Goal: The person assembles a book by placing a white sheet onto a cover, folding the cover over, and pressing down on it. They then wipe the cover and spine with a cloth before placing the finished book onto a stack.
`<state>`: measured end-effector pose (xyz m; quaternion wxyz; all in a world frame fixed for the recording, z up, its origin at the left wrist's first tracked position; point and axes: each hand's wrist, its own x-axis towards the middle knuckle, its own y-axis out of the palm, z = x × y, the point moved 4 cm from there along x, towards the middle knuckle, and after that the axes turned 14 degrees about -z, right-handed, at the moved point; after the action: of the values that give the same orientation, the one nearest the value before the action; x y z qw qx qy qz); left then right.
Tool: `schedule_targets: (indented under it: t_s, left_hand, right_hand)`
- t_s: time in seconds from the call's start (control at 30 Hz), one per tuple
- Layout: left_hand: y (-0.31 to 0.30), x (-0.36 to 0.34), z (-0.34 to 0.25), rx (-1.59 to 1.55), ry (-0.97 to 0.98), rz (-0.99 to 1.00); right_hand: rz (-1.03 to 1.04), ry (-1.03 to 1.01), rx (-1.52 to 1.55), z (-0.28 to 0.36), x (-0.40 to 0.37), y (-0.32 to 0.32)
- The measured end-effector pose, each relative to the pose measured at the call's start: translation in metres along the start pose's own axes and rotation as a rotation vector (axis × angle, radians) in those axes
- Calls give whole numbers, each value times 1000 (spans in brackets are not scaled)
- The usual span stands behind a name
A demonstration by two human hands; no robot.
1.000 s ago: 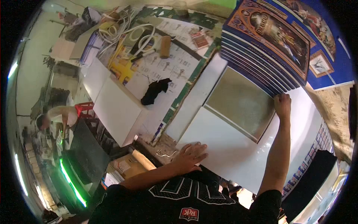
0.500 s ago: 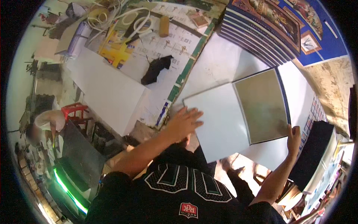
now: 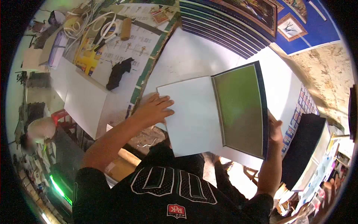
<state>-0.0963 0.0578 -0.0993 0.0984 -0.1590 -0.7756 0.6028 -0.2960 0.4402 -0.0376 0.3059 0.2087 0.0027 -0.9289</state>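
A large open hardcover book lies in front of me, its white page block on the left. The book's cover, lined in glossy green-brown with a dark border, is tilted up on the right. My left hand rests on the left edge of the white page with fingers spread. At the cover's outer edge, my right hand grips it, the fingers partly hidden behind the board.
Beyond the book is a stack of dark picture-fronted books. To the left are a white box, a black cloth and a tape-strewn table. A black-topped block stands right. A person sits far left.
The cover has risen from lying nearly flat to a tilt, with my right hand moving behind its edge. My left hand stays at the page's left edge. The whole view has shifted.
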Motion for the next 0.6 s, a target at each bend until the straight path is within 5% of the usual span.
schedule_targets:
  t_s: [0.07,0.17,0.3,0.6]
  left_hand:
    - [-11,20,-9,54,-26,124]
    - [-28,56,-26,103,7,297]
    - [-37,120,-57,13,126,254]
    - [-22,136,-55,118,48,404]
  right_hand:
    - [22,75,52,-42,34,-28]
    - [490,467,808,-83,61,-30]
    - [334,379,773,-98,80,-37]
    - [247,344,771,-110,97,-23]
